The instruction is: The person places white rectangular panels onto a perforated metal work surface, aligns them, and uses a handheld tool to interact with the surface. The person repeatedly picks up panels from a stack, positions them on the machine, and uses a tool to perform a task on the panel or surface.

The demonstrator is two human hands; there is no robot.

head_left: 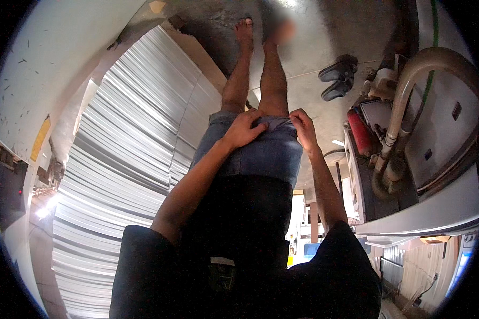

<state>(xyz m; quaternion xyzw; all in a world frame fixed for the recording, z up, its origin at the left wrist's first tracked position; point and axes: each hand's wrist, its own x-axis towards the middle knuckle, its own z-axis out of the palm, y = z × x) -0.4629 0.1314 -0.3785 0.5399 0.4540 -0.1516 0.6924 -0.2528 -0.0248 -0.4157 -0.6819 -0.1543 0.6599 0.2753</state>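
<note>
A pair of blue denim shorts [261, 159] covers my thighs, with bare legs and feet stretching away beyond them. My left hand [245, 130] is on the leg hem, its fingers curled over the cloth and the thumb toward the middle. At the right edge of the hem, my right hand [304, 130] pinches the denim between thumb and fingers. Between the two hands, the lighter, greyish cloth of the hem looks bunched. Any small thing under the fingers is hidden.
Ribbed metal sheeting [127, 133] spans the left side. Two dark slippers [338, 80] lie on the concrete floor to the far right. Closer on the right stands machinery with a thick curved hose [402, 109] and a red cylinder [360, 132]. A white panel [53, 69] fills the far left.
</note>
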